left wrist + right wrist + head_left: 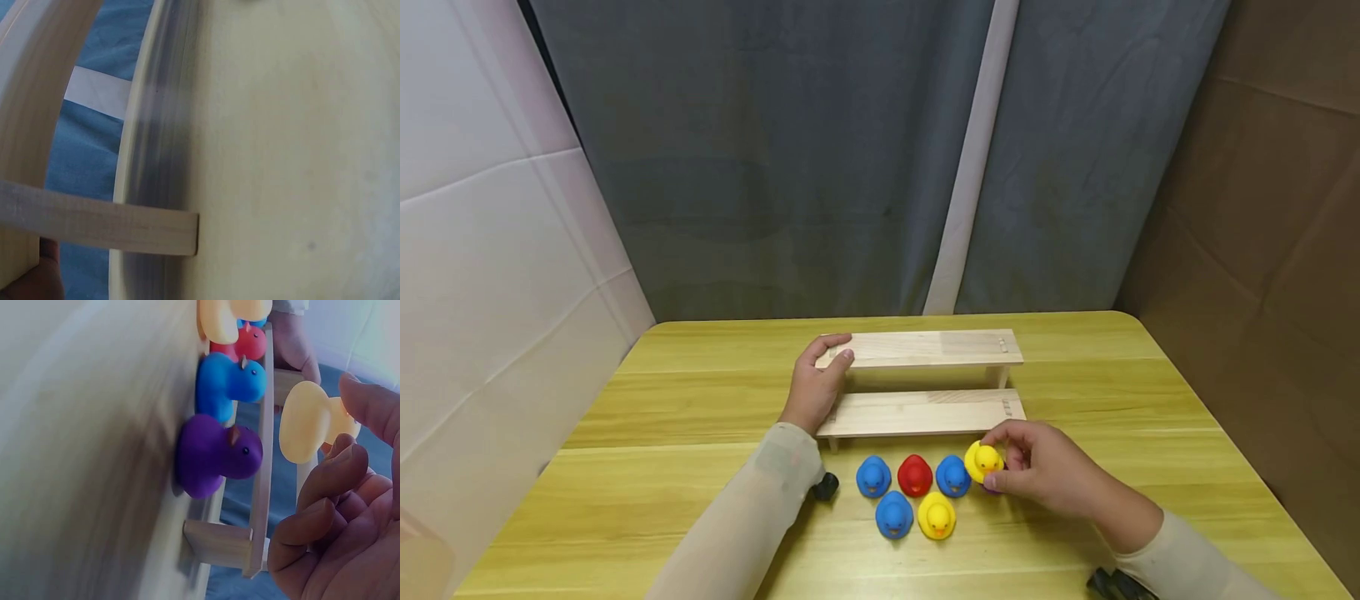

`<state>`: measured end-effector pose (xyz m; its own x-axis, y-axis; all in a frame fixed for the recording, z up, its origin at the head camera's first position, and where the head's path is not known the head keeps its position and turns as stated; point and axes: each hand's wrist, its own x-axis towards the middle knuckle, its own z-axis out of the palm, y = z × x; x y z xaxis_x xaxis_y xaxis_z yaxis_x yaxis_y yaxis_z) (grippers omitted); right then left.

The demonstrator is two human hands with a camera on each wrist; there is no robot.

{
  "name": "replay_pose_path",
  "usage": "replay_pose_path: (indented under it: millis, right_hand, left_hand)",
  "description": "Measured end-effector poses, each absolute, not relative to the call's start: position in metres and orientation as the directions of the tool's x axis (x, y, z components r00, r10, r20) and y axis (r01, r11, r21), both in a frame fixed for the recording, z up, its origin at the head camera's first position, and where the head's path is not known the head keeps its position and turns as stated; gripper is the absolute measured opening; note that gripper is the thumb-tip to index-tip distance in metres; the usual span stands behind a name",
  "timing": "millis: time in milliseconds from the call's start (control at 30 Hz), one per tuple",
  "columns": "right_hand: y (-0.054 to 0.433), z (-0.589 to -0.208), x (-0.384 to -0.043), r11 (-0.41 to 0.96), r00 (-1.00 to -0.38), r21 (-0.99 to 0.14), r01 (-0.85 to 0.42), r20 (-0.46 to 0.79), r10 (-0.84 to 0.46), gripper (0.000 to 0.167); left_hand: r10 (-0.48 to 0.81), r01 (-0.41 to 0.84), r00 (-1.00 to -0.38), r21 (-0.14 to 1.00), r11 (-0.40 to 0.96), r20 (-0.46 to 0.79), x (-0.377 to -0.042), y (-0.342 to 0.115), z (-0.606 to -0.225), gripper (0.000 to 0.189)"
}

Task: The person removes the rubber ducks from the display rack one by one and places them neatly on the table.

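My right hand (1060,471) pinches a yellow rubber duck (982,460) between thumb and fingers, close in front of the lower shelf's right end. In the right wrist view, that duck is held up off the table, with a purple duck (209,456) standing nearby. From the head, the purple duck is mostly hidden beneath the held one. At the far left, my left hand (814,387) grips the end of the upper board (925,348) of a two-step wooden rack, thumb on top. The rack's lower board (921,412) lies nearer to me and bears nothing.
In front of the rack, a row holds a blue duck (873,477), a red duck (914,476) and another blue duck (953,476). Nearer stand a third blue duck (894,515) and a second yellow duck (937,516). Grey curtain (760,167) hangs behind the wooden table (647,492).
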<state>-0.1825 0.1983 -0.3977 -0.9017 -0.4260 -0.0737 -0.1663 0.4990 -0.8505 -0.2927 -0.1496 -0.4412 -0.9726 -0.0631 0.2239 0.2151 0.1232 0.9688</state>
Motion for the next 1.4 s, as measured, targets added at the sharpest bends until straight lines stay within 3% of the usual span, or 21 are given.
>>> replay_pose_path:
  millis: [733, 1133, 1400]
  right_hand:
    - [0.198, -0.409, -0.17, 0.487, -0.88, -0.868, -0.095, -0.155, -0.449, 0.038]
    - [0.197, -0.418, -0.162, 0.425, -0.87, -0.898, -0.117, -0.115, -0.48, 0.036]
    - [0.196, -0.421, -0.159, 0.463, -0.863, -0.88, -0.101, -0.154, -0.481, 0.033]
  left_hand:
    - [-0.067, 0.213, -0.972, 0.968, 0.132, 0.223, -0.293, -0.15, -0.442, 0.031]
    - [-0.064, 0.2, -0.976, 0.971, 0.13, 0.21, -0.292, -0.149, -0.44, 0.032]
    - [-0.067, 0.204, -0.975, 0.971, 0.124, 0.213, -0.292, -0.149, -0.44, 0.032]
